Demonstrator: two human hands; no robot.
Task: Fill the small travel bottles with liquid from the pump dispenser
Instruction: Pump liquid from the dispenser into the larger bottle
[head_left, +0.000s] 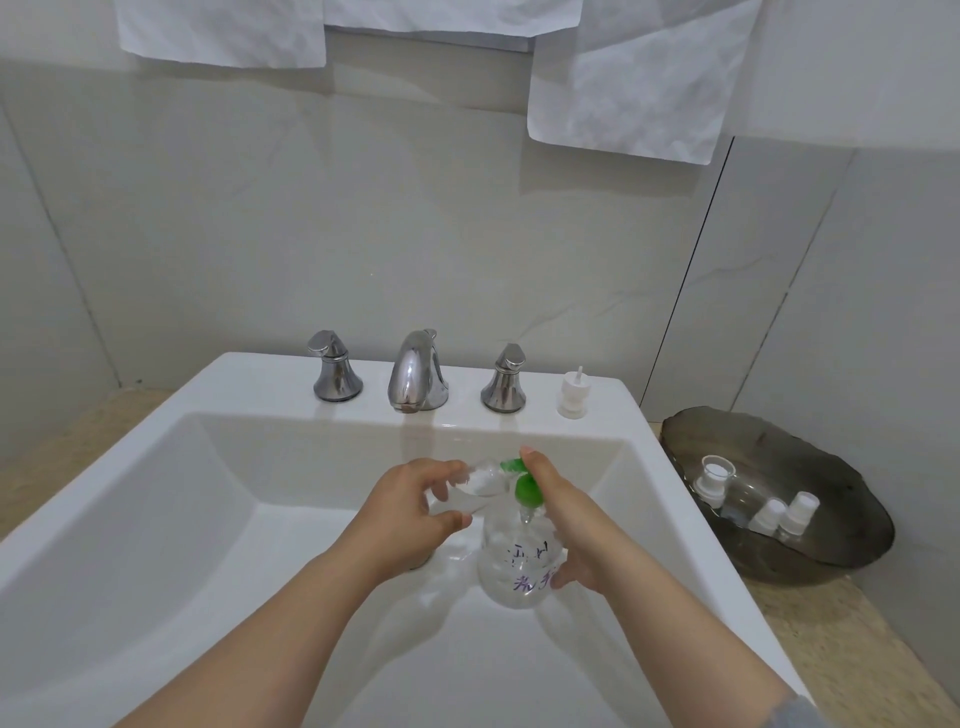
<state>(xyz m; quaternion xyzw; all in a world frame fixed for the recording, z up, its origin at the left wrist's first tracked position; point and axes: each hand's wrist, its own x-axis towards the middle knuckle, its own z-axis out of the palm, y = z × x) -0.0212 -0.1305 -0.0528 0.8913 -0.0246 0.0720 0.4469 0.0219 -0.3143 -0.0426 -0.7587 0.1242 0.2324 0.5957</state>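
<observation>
Over the white sink basin, my right hand grips a clear pump dispenser with purple writing; its forefinger lies on the green pump head. My left hand holds a small clear travel bottle tilted on its side, its mouth at the green nozzle. A white bottle cap stands on the sink ledge at the right of the taps. Three more small capped bottles lie in a dark glass dish on the counter to the right.
A chrome spout with two chrome handles stands at the back of the sink. White towels hang on the wall above. A beige counter runs either side of the sink.
</observation>
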